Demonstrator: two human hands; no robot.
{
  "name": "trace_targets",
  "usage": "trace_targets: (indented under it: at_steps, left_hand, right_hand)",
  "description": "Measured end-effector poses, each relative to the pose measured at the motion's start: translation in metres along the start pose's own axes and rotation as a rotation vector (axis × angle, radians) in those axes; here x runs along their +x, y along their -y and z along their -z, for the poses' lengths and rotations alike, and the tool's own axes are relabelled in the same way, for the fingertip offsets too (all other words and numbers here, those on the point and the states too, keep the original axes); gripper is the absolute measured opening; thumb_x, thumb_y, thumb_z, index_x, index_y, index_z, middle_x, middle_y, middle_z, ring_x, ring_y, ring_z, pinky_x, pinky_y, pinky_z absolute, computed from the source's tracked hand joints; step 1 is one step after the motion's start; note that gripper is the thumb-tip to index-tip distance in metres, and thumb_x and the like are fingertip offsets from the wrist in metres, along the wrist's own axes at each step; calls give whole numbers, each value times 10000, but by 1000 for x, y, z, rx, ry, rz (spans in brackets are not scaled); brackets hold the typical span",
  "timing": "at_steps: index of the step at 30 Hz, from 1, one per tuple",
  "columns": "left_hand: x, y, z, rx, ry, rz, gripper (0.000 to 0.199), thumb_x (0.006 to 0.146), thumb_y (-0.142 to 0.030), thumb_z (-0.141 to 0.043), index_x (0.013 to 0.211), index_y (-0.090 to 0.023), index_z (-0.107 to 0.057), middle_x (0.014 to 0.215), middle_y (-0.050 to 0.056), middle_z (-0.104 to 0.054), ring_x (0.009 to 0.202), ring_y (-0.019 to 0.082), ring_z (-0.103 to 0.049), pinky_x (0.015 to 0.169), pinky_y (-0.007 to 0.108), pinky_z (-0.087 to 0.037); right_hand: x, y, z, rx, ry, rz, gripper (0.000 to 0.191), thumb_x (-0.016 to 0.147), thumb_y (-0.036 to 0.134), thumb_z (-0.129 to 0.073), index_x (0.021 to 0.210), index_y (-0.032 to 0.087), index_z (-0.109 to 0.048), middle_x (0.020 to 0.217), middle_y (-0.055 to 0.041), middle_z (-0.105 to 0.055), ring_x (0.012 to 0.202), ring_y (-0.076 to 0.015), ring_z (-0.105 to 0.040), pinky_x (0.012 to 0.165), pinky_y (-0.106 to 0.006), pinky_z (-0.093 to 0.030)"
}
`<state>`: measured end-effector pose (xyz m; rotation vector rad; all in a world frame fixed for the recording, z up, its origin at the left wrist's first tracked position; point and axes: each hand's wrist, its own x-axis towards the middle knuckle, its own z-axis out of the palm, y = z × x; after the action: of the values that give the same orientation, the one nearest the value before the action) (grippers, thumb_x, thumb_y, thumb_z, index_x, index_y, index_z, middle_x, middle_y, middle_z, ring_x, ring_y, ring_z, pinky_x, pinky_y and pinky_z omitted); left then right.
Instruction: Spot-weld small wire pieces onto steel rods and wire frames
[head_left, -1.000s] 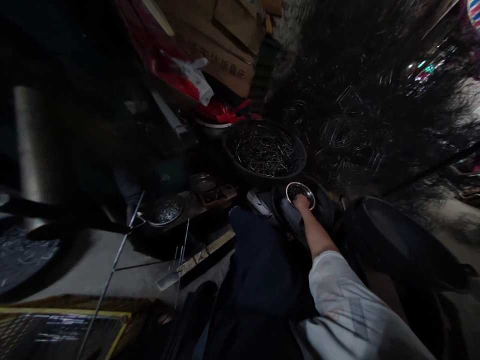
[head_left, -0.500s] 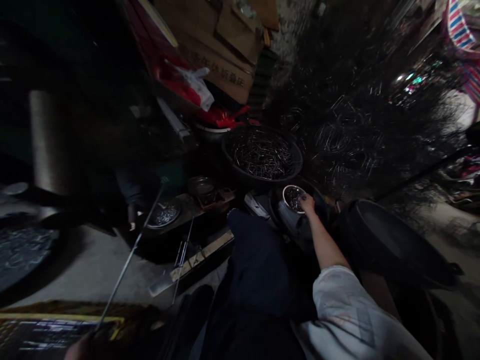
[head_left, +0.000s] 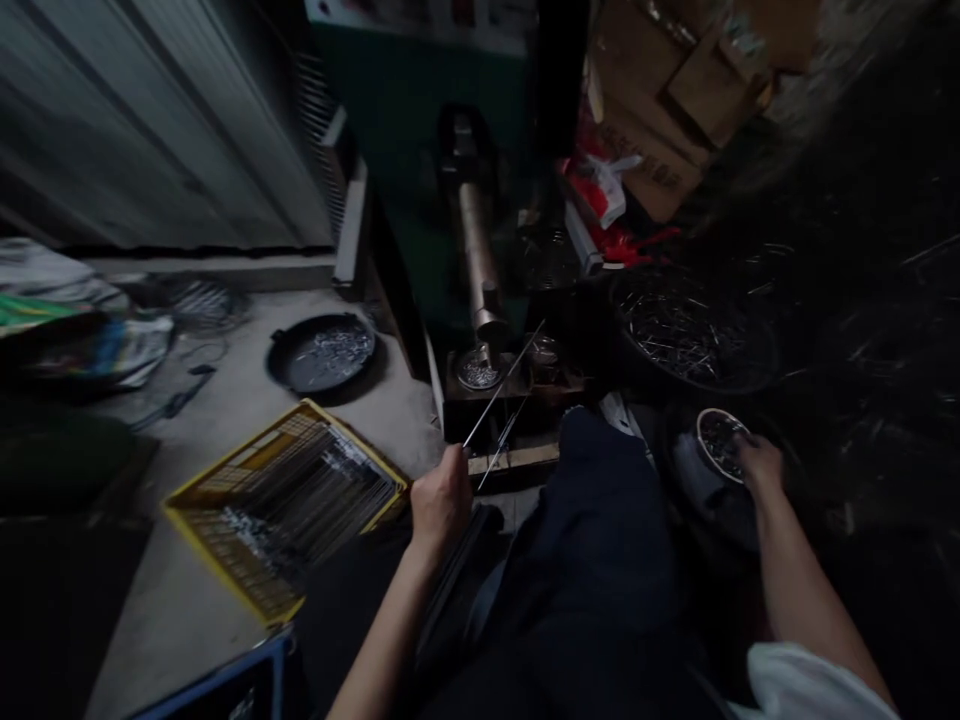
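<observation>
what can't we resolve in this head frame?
- Right hand in the small bowl: fingertips merge into the dark, so grip and contents can't be told.
- Left hand: fist closed on thin metal rods; rod count blurred.
- Large basin: pieces inside too small and dim to identify.
- Yellow crate: near corner lost in shadow.

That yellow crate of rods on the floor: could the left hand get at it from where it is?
Probably yes. The left hand is closed around a thin metal rod, just right of the yellow crate, with bare floor between them. But the hand is occupied, so it could hardly pick anything up.
</observation>
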<state>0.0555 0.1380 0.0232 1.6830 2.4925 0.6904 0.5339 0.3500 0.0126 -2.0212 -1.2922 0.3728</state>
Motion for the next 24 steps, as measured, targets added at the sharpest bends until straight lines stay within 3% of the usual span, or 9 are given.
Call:
trace_targets:
  at_steps: [2,4,7,10,13,24]
  left_hand:
    - [2,-3,-3,22,23,11,287,979,-288,-331,888,-193,-585,598,23,-639,521,157,-584,527,271,-296]
    - [3,-7,-7,43,39,18,296,989,-285,-320,896,-190,-584,618,32,-655,537,161,-596,525,277,-283]
    - [5,-12,-12,62,45,18,303,1000,-284,-308,915,-185,-581,640,45,-675,565,174,-620,524,283,-277]
    - [6,-16,-15,78,33,26,311,1008,-285,-299,914,-182,-578,648,54,-685,579,179,-634,520,284,-274]
    - [8,-17,-17,91,21,25,312,1010,-278,-296,919,-178,-578,656,57,-691,589,177,-646,513,280,-278]
    - [15,-9,-31,89,-139,-58,288,1004,-258,-336,877,-180,-582,594,33,-666,540,169,-642,466,273,-291]
  right_hand:
    - [-30,34,-31,274,177,-6,304,714,489,-731,800,200,-688,684,-83,-685,643,-245,-701,595,-384,-600]
    - [-78,83,-69,565,431,12,405,616,474,-825,863,179,-697,715,-57,-694,646,-206,-691,621,-346,-606]
    - [-165,161,-121,728,820,8,433,592,488,-856,822,159,-692,701,-46,-695,600,-182,-678,542,-284,-583]
    - [-231,212,-151,862,1059,-172,432,590,488,-865,768,168,-637,666,-31,-691,579,-171,-685,486,-229,-550]
    - [-256,233,-161,990,1110,-270,419,622,477,-856,772,178,-604,714,-36,-709,616,-162,-702,500,-202,-548]
    - [-253,249,-163,1066,1087,-247,389,647,464,-829,769,183,-588,665,5,-665,598,-148,-698,487,-165,-532]
